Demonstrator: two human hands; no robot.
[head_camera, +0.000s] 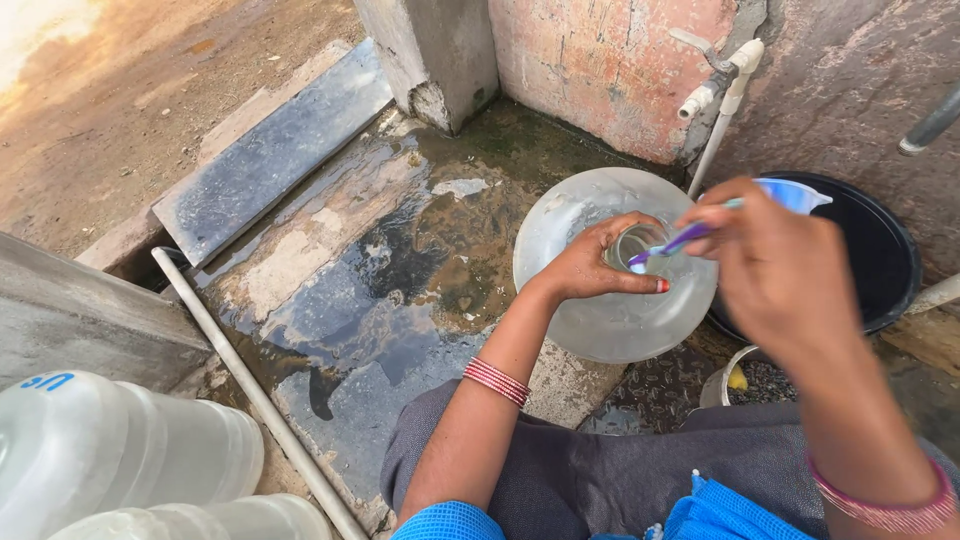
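The widest open room is the wet grey stone floor (350, 300) to the left of the large clear plastic water jar (610, 300), reaching to the thin grey metal pipe (250, 390) lying across it. To the right the way is crowded: a round black tub (880, 250) sits just beside the jar and a small metal bowl (722, 385) near its base. Behind, the pink plastered wall (600, 70), the white tap (715, 85) and a grey concrete pillar (430, 50) close things off, while two more clear plastic jars (120, 450) fill the near-left corner.

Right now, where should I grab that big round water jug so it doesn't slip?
Grip the jug at its narrow neck, coming down from above, as the left hand does now. The body is wide, round and wet, too big for fingers to close around, while the upright neck fits inside a curled hand.
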